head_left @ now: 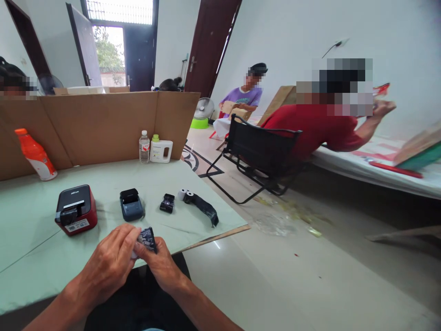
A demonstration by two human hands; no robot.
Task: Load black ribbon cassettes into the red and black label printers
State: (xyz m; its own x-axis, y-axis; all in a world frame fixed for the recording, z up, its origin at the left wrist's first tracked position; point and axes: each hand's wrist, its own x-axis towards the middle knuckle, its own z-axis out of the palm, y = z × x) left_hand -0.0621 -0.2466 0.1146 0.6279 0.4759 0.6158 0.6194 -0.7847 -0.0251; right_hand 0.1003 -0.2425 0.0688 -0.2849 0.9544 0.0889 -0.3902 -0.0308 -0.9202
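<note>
Both of my hands are closed on one small white roll with a dark, shiny printed strip (147,238), just above the table's front edge. My left hand (117,250) wraps its white part, which is mostly hidden by the fingers. From the other side, my right hand (160,264) pinches the dark strip. Beyond them stands a dark blue portable printer (131,205). A red and black label printer (76,209) is farther left. To the right lie a small black object (167,203) and a long black strip (203,208) beside two small white rolls (182,195).
A cardboard partition (103,128) borders the table's far side. Before it stand an orange bottle (36,154), a clear water bottle (144,148) and a white jug (161,151). At right, a person in red (310,122) sits in a black folding chair (262,147); a person in purple (243,97) sits farther back.
</note>
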